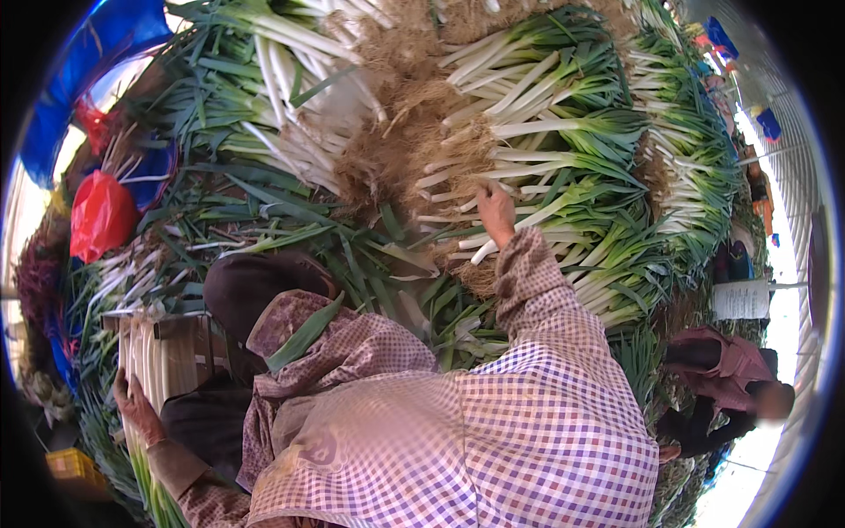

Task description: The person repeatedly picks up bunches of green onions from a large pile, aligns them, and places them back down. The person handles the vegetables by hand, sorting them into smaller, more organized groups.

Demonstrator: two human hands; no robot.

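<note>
My left hand point(140, 410) rests with fingers apart against a row of peeled leeks point(142, 356), which stand side by side along a wooden box-like stand point(188, 350). Their green leaves hang down past my forearm. My right hand point(496, 210) reaches out into a wide pile of leeks point(548, 158). Its bent fingertips touch the white stalks close to the tangled brown roots point(472, 142). Whether a stalk is pinched between them is hidden.
Another leek heap point(277, 112) lies at the upper left, and loose cut leaves point(356, 257) cover the ground before me. A red plastic bag point(102, 214) is at left, a yellow crate point(76, 470) at lower left. Another person point(719, 383) bends over at right.
</note>
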